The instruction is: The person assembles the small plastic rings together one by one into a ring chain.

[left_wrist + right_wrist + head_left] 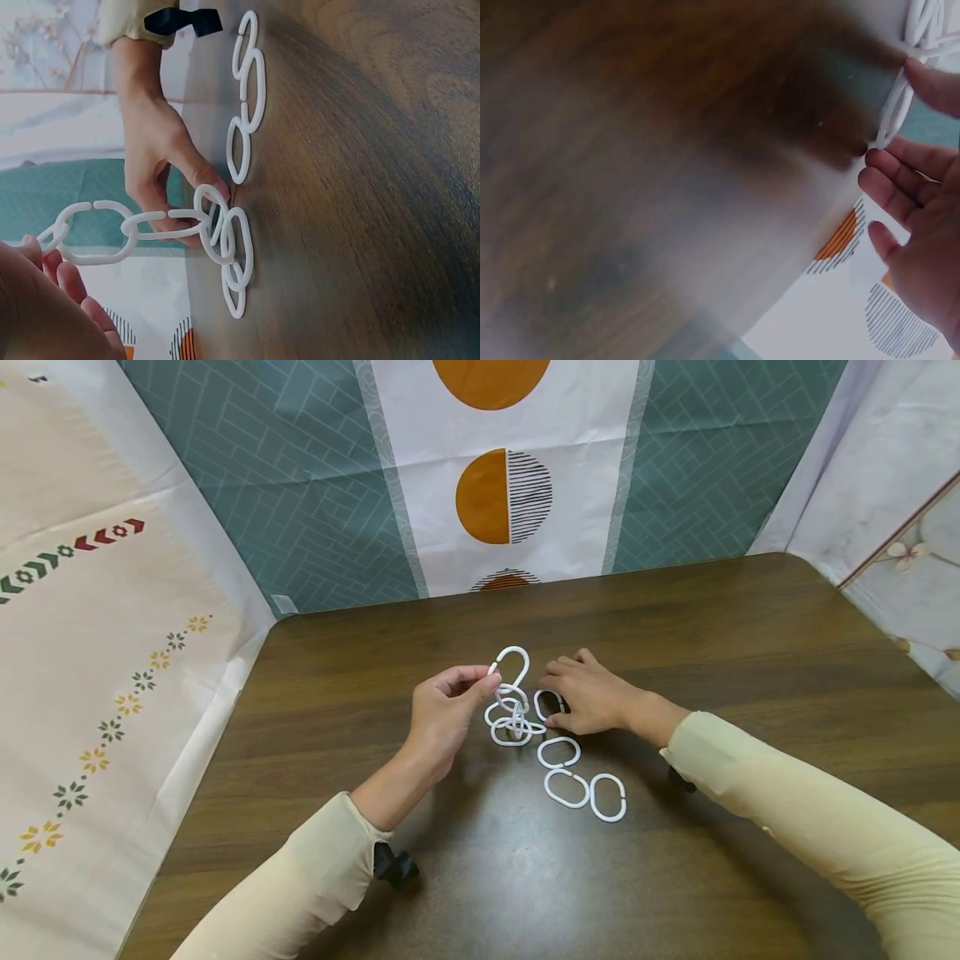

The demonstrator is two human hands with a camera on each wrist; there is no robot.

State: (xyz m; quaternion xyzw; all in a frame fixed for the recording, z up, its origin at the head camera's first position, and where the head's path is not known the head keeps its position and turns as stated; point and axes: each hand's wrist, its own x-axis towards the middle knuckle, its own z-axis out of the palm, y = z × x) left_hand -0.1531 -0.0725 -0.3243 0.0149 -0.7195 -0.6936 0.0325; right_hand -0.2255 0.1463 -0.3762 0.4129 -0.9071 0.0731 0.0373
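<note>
My left hand (448, 714) pinches the top of a chain of white plastic links (97, 259) between thumb and fingertips. The chain hangs down, and its lower links (510, 727) bunch together on the table. Just right of that bunch, my right hand (592, 695) has thumb and fingertips at opposite ends of a single white link (538, 705) lying on the tabletop. In the right wrist view, the thumb meets one end of this link (894, 112) and the fingertips the other; the palm partly hides it from above.
Nearer the person lie three more white links: an upper one (558, 740), a middle one (566, 803) and a right one (607, 821), close together. They rest on a dark wooden table (337, 693). Patterned cloths (315, 493) hang behind and beside it.
</note>
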